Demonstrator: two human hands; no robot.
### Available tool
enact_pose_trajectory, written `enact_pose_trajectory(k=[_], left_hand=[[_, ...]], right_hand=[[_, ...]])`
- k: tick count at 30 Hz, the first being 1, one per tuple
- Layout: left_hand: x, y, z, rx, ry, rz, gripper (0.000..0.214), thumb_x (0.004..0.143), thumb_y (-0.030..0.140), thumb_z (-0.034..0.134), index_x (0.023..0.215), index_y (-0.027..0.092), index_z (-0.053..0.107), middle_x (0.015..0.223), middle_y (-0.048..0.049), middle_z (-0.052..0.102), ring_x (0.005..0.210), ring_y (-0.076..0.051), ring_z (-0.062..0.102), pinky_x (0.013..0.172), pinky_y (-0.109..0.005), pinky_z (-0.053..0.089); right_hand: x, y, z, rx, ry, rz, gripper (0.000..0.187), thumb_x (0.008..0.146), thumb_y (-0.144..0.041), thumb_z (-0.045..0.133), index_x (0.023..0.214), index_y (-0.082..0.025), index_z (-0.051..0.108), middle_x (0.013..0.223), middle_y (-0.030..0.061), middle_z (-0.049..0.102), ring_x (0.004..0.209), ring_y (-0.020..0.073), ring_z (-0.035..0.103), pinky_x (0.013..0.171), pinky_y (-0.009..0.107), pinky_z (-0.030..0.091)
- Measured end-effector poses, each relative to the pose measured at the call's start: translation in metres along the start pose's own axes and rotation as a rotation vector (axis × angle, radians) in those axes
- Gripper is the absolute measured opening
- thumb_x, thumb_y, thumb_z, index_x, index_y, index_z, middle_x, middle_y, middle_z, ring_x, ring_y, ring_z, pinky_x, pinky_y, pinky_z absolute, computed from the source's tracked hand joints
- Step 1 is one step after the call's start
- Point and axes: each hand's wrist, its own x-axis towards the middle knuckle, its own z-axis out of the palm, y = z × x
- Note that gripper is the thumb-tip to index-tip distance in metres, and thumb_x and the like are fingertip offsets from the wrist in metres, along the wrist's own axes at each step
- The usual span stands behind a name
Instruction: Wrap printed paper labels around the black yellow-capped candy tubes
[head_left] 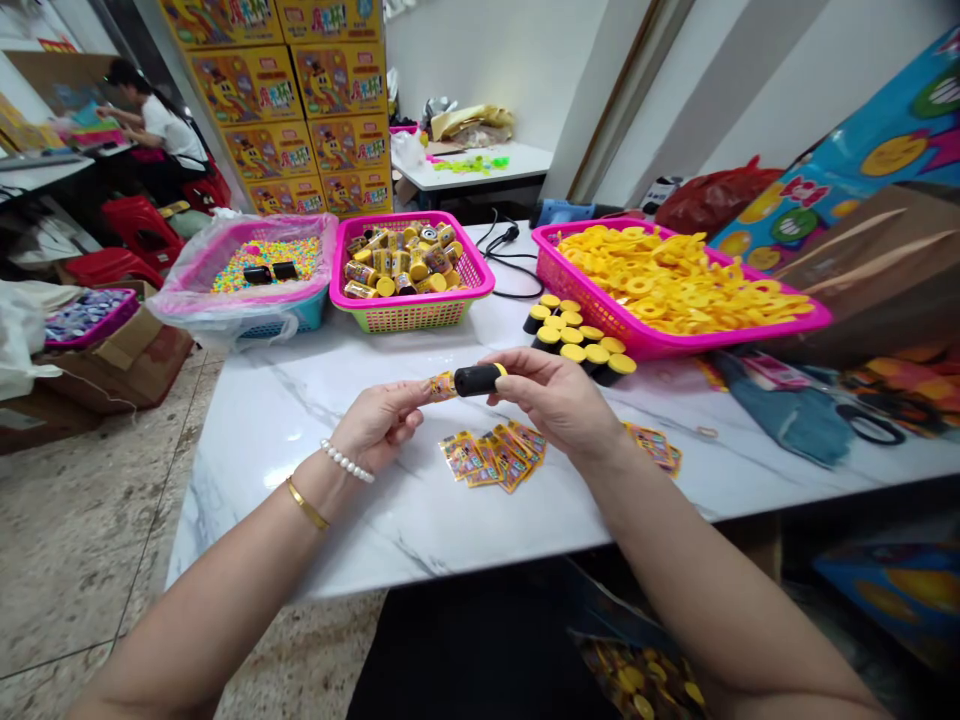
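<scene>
Over the middle of the marble-patterned table, my right hand (551, 395) grips a small black bottle (476, 380) with a yellow cap, lying sideways in the air. My left hand (382, 415) pinches a printed yellow label (441, 387), whose edge meets the open-looking dark end of the bottle. Below them, a fan of several printed labels (495, 458) lies on the tabletop. More labels (656, 447) sit partly behind my right forearm. A cluster of black bottles with yellow caps (574, 340) stands upright beyond my right hand.
A pink basket (411, 298) holds labelled bottles. Left of it, a plastic-lined basket (289, 312) contains colourful beads and two black bottles. A large pink basket (675, 340) carries yellow ring-shaped pieces. Scissors (870, 425) lie at the right. Stacked yellow cartons (292, 110) and a seated person (161, 125) are behind.
</scene>
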Motion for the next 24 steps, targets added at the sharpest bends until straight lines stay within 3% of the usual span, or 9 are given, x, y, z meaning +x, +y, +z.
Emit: enact_pose_trajectory(k=[6,12,16,24], left_hand=[[0.000,0.000,0.001,-0.091,-0.077,-0.042,0.011,0.075,0.014,0.073,0.083,0.007,0.070,0.069,-0.0027,0.065,0.037,0.002,0.032,0.031,-0.011,0.019],[0.002,-0.004,0.001,-0.152,-0.075,-0.048,0.009,0.076,0.012,0.071,0.077,0.007,0.064,0.060,0.0019,0.056,0.036,0.002,0.032,0.031,-0.010,0.015],[0.003,-0.005,0.002,-0.150,-0.055,-0.028,0.012,0.075,0.014,0.072,0.082,0.007,0.064,0.065,0.0002,0.060,0.036,0.002,0.032,0.031,-0.010,0.015],[0.003,-0.013,0.002,0.028,-0.048,0.045,0.028,0.065,0.029,0.082,0.078,0.008,0.070,0.059,-0.0001,0.059,0.041,-0.001,0.034,0.035,-0.016,0.015]], right_hand=[[-0.002,0.011,0.005,-0.216,0.096,-0.129,0.030,0.073,-0.034,0.078,0.096,-0.017,0.069,0.094,0.0069,0.075,0.085,0.0187,0.071,0.082,0.036,0.059],[-0.013,0.007,0.013,-0.370,0.004,-0.295,0.022,0.077,-0.027,0.072,0.096,-0.019,0.065,0.115,0.0103,0.072,0.106,0.0226,0.069,0.097,0.040,0.056],[-0.015,0.009,0.014,-0.503,0.082,-0.333,0.022,0.076,-0.024,0.071,0.096,-0.019,0.063,0.113,0.0107,0.072,0.102,0.0234,0.071,0.096,0.042,0.057],[-0.016,0.015,0.018,-0.502,0.050,-0.331,0.021,0.079,-0.026,0.069,0.096,-0.021,0.058,0.106,0.0085,0.074,0.090,0.0203,0.074,0.084,0.036,0.062]])
